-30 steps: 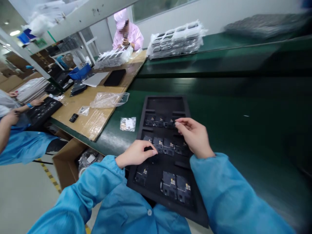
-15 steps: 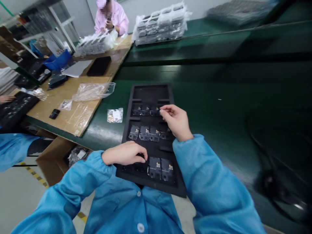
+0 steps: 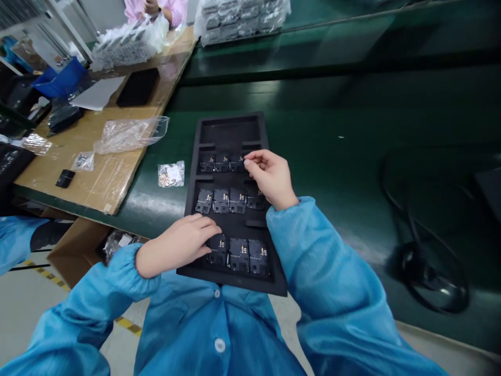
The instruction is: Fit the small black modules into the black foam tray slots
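A long black foam tray [image 3: 227,129] lies at the near edge of the bench, holding rows of flat black electronic modules [image 3: 237,201] with small gold contacts. My right hand [image 3: 272,175] is closed in a pinch at the right end of the upper row, against a black module [image 3: 237,163]. What sits between those fingertips is hidden. My left hand [image 3: 182,240] reaches over the tray's lower left side, thumb and fingers apart, beside a module [image 3: 217,249] in the bottom row. Its fingers cover the left end of that row.
Left of the tray lies a small clear bag [image 3: 171,174] of parts. Cardboard [image 3: 113,172] carries a plastic bag [image 3: 129,134] and a black tray [image 3: 138,87]. Wrapped stacks [image 3: 238,21] stand behind. A black cable [image 3: 430,282] lies at right. A person in pink [image 3: 172,10] sits opposite.
My left hand has shifted left and its thumb and fingers have spread, uncovering a bottom-row module. My right hand stays at the upper row. The whole view has tilted downward.
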Motion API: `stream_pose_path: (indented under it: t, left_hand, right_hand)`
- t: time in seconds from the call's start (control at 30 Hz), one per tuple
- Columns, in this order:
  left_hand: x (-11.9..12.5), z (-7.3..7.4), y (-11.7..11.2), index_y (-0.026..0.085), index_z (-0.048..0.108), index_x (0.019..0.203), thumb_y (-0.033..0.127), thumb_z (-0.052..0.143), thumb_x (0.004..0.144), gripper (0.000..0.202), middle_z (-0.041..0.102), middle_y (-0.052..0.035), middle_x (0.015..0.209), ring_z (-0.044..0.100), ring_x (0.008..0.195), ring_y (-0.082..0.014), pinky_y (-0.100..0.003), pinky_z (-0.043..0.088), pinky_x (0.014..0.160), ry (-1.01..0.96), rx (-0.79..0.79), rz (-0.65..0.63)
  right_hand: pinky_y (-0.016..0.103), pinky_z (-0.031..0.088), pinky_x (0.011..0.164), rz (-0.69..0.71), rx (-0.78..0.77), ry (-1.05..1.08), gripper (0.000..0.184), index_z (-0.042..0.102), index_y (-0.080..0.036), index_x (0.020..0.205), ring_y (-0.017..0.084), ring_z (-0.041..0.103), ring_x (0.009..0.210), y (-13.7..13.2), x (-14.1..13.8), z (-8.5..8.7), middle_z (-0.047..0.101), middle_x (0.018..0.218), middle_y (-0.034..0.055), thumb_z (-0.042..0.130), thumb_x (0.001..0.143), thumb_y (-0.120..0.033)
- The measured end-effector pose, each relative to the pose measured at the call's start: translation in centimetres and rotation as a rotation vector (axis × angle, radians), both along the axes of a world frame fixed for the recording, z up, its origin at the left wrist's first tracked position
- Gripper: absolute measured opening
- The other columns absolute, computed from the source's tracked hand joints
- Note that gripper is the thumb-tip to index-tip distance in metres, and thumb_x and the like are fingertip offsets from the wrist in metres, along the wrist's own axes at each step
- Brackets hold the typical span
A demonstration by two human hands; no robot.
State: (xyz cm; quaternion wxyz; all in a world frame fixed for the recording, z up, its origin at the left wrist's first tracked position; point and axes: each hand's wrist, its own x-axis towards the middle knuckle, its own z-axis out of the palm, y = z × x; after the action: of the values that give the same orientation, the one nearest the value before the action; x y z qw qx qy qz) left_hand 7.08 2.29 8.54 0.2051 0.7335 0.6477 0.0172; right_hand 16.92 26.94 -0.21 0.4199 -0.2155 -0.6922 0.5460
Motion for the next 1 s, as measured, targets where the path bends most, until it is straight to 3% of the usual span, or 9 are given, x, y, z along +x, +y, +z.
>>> stream_pose_path:
  t: [0.2,0.4,0.6,0.7,0.87,1.0]
  left_hand:
    - [-0.2,-1.2,-2.7,0.014,0.054,0.132,0.027,0.079,0.080,0.059,0.061,-0.0141,0.131,0.058,0.113,-0.0332,-0.048,0.051,0.093,0.168,-0.016,-0.008]
    - [-0.8,-1.4,-2.8,0.019,0.049,0.135,0.026,0.081,0.078,0.066,0.060,-0.0112,0.125,0.057,0.110,-0.0305,-0.047,0.049,0.093,0.046,-0.022,0.058]
    - [-2.1,-0.5,-1.8,0.021,0.061,0.111,0.016,0.073,0.083,0.031,0.063,-0.0045,0.110,0.061,0.103,-0.0239,-0.037,0.049,0.089,-0.161,-0.120,0.108]
    - [-2.2,0.0,-1.4,0.021,0.063,0.102,0.018,0.070,0.086,0.018,0.067,-0.0025,0.103,0.064,0.097,-0.0219,-0.035,0.049,0.086,-0.203,-0.160,0.133]
    - [-2.3,0.7,-1.1,0.022,0.066,0.101,0.025,0.067,0.090,0.011,0.073,0.0008,0.093,0.069,0.084,-0.0187,-0.028,0.049,0.074,-0.295,-0.244,0.204]
    - [-2.6,0.8,-1.1,0.022,0.071,0.099,0.026,0.064,0.092,0.011,0.075,0.0000,0.099,0.071,0.089,-0.0170,-0.025,0.050,0.079,-0.433,-0.241,0.204]
  right_hand:
    - [0.029,0.046,0.059,0.011,0.000,0.017,0.015,0.069,-0.018,0.089,0.018,0.057,0.065,-0.1,0.0,0.2,0.062,0.075,0.0015,0.067,0.081,-0.030]
    - [0.030,0.048,0.061,-0.001,-0.001,-0.019,0.012,0.068,-0.018,0.089,0.019,0.058,0.067,-0.1,0.1,0.3,0.062,0.075,0.0014,0.067,0.081,-0.027]
    - [0.030,0.047,0.060,0.006,0.009,0.002,0.013,0.068,-0.018,0.088,0.018,0.057,0.065,-0.2,0.1,0.4,0.061,0.074,0.0010,0.067,0.081,-0.029]
    - [0.030,0.048,0.060,0.005,-0.002,-0.024,0.013,0.068,-0.019,0.088,0.019,0.057,0.066,-0.2,0.2,0.4,0.060,0.074,0.0013,0.066,0.082,-0.030]
    - [0.031,0.047,0.061,0.000,-0.014,-0.039,0.015,0.068,-0.019,0.089,0.020,0.057,0.068,-0.2,0.1,0.2,0.060,0.075,0.0025,0.066,0.081,-0.032]
    - [0.031,0.046,0.062,0.014,-0.052,-0.026,0.019,0.068,-0.019,0.089,0.019,0.055,0.066,-0.1,0.2,0.4,0.061,0.076,0.0019,0.068,0.079,-0.035]
